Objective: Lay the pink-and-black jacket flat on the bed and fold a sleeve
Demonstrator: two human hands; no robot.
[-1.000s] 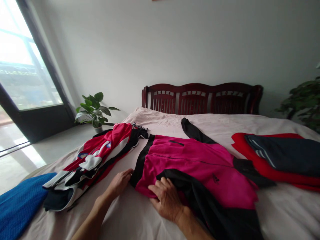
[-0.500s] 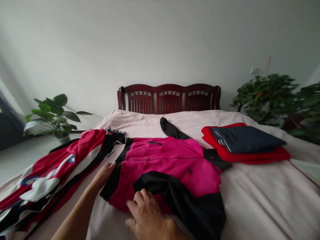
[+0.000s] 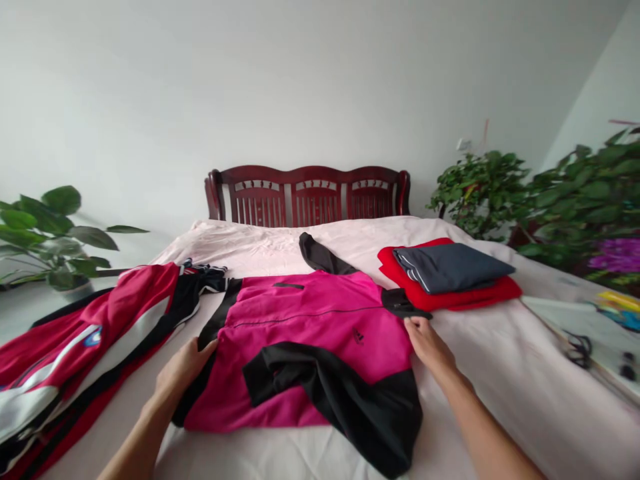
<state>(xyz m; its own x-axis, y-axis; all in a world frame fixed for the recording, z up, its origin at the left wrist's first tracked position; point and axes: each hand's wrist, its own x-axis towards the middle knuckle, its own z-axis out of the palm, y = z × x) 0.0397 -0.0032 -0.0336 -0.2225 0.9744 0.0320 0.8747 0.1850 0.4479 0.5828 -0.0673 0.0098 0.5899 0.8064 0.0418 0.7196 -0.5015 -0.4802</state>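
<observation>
Head view, sole feed. I find the pink-and-black jacket [image 3: 320, 293] front up on the bed [image 3: 280, 460], hem leftward, collar rightward. Left hand [image 3: 183, 367]: grip closed on the hem. Right hand [image 3: 425, 339]: grip pinching the edge beside the collar. The near sleeve [image 3: 350, 397] lies bent across the front. In my judgement, both pinches should draw evenly, keeping the cloth taut and the sleeve from slipping.

Surface: pale sheet, lightly creased. A red-and-white garment [image 3: 135, 300] lies left; a dark folded garment [image 3: 450, 263] rests on red cloth [image 3: 463, 298] right. Room: wooden headboard [image 3: 313, 177], plain wall [image 3: 300, 80], plants [image 3: 480, 190] at both sides. Small articles at the right edge are too blurred to identify.
</observation>
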